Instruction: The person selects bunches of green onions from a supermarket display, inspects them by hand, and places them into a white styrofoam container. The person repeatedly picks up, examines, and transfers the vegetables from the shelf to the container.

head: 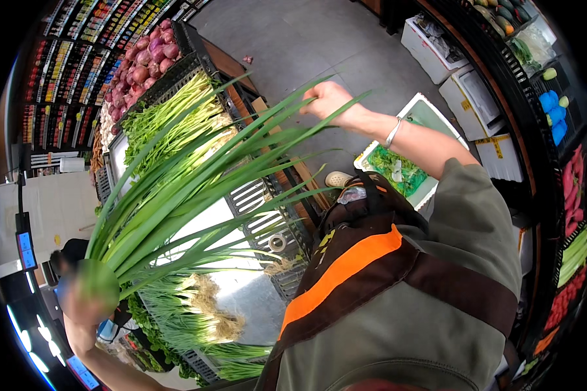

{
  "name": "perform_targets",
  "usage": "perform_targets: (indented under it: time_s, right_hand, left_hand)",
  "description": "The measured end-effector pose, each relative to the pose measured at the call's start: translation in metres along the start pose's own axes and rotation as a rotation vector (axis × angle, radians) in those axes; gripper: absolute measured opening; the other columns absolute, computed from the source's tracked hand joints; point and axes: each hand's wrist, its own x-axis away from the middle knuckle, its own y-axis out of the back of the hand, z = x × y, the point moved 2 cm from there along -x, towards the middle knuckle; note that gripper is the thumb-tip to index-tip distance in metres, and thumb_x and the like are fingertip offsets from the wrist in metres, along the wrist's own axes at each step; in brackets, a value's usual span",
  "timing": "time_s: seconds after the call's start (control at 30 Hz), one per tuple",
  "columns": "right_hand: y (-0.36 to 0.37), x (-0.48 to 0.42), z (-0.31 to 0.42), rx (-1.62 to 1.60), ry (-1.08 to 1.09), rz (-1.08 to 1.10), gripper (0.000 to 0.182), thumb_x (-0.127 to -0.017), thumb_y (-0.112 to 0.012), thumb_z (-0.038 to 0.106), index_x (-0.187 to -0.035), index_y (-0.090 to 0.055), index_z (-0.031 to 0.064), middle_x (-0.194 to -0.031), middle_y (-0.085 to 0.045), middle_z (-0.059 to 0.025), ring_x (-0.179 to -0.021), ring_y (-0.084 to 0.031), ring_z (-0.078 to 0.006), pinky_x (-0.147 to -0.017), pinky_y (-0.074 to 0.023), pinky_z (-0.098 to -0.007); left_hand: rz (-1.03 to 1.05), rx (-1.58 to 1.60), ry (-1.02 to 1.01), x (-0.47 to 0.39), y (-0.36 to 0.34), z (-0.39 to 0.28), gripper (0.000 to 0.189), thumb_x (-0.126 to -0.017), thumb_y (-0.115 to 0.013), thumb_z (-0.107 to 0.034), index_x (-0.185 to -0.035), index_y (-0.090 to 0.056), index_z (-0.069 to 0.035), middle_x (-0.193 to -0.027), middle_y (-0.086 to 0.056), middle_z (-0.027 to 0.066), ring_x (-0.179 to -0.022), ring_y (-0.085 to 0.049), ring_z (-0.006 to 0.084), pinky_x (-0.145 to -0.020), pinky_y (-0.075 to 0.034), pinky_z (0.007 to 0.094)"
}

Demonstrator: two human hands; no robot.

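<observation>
A bunch of long green leek or scallion leaves spreads from the lower left towards the upper middle. My left hand, partly blurred, grips the bunch at its gathered end. My right hand is at the far end, thumb and fingers closed on a leaf tip. Below the leaves, bundles of rooted scallions lie on a metal surface. Leafy stalks with pale roots are piled beyond, and a roll of tape rests on a black slatted crate.
Red onions fill a crate at the upper left, near packed shelves. A white foam box with green scraps stands on the floor by a clog. More foam boxes and a produce rack line the right.
</observation>
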Motion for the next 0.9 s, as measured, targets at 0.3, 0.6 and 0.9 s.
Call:
perform_targets:
  time_s: [0.3, 0.6, 0.9]
  right_hand:
    - [0.061, 0.017, -0.090, 0.297, 0.005, -0.060, 0.030, -0.078, -0.064, 0.031, -0.089, -0.072, 0.0045, -0.083, -0.070, -0.0110, -0.078, -0.066, -0.0224, -0.074, -0.0507, -0.0349]
    - [0.125, 0.081, -0.312, 0.574, -0.440, -0.186, 0.032, -0.082, -0.061, 0.035, -0.095, -0.072, 0.0083, -0.090, -0.070, -0.0156, -0.087, -0.066, -0.0328, -0.082, -0.0506, -0.0423]
    - [0.092, 0.122, -0.357, 0.709, -0.607, -0.252, 0.032, -0.082, -0.061, 0.034, -0.098, -0.072, 0.0086, -0.100, -0.067, -0.0204, -0.093, -0.065, -0.0374, -0.083, -0.0521, -0.0429]
  left_hand:
    - [-0.086, -0.042, 0.088, -0.001, 0.026, 0.004, 0.066, -0.085, -0.069, -0.042, -0.126, -0.051, 0.006, -0.075, -0.049, -0.0048, -0.061, -0.041, 0.0030, -0.052, -0.030, 0.0171]
    - [-0.084, 0.009, 0.004, -0.012, 0.027, -0.002, 0.060, -0.086, -0.067, -0.043, -0.119, -0.054, 0.005, -0.061, -0.041, -0.0076, -0.046, -0.031, 0.0008, -0.041, -0.020, 0.0183]
    - [-0.134, 0.012, 0.007, -0.013, 0.035, -0.008, 0.061, -0.085, -0.067, -0.046, -0.118, -0.054, 0.004, -0.065, -0.044, -0.0064, -0.050, -0.034, 0.0010, -0.043, -0.021, 0.0183]
